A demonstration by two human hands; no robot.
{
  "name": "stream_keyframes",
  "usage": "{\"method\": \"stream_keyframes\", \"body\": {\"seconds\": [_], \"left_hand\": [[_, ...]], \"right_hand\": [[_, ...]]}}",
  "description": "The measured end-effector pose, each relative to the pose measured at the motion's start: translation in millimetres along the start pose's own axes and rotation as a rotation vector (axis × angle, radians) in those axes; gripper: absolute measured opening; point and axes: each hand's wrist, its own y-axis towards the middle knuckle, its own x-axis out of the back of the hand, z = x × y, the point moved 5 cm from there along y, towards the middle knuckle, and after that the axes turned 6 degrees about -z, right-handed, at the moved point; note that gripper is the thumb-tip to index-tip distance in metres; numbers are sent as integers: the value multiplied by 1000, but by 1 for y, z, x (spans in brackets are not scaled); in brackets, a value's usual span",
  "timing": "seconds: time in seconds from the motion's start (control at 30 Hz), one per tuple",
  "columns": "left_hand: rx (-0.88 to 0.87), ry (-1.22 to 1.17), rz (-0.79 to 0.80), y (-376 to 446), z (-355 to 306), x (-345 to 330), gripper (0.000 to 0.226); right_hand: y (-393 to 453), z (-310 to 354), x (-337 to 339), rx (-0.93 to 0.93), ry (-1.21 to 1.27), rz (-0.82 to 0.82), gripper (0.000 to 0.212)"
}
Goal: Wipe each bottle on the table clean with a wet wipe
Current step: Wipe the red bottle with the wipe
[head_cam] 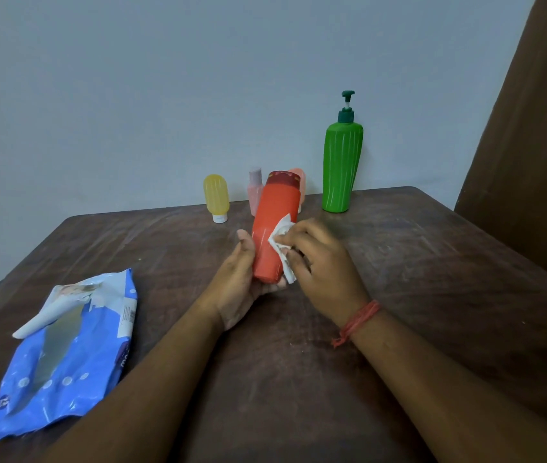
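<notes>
Wipe pack [65, 349] far left of the hands, flap open. Left hand [242, 279] cups red bottle [272, 235] from below, tilted, off the bench [432, 279]. Right hand [319, 262] pinches wet wipe [282, 242] against its side. Beyond the hands: yellow bottle [216, 197], pink bottle [254, 190], peach bottle [299, 182], green pump bottle [340, 168]. Looks mid-task; can't tell which are done.

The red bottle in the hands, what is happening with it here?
A person is cleaning bottles. The left hand holds the red bottle tilted above the table, while the right hand presses a white wet wipe against its side. The green pump bottle and three small bottles stand at the back. The blue wipes pack lies at left.
</notes>
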Motion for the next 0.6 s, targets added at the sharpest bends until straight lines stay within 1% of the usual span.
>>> {"method": "stream_keyframes", "body": {"seconds": [0.1,0.17,0.27,0.33,0.43,0.5,0.53,0.6], "left_hand": [[67,-101,21,3,1,0,78],[108,-130,29,3,3,1,78],[159,-133,63,3,7,-1,73],[170,-124,83,2,7,-2,70],[186,-156,78,2,6,0,73],[189,-161,69,3,7,2,75],[186,-145,69,3,8,2,75],[171,-94,83,3,10,1,72]], "right_hand": [[1,0,-1,34,-17,48,20],[3,-4,0,18,-46,8,20],[5,-18,8,-85,-80,-95,15],[3,-21,10,-110,-77,-99,11],[1,-5,3,20,-63,-10,8],[4,-1,1,116,-138,14,9],[7,-6,3,115,-192,-8,8],[12,-22,14,8,-266,-81,9]]}}
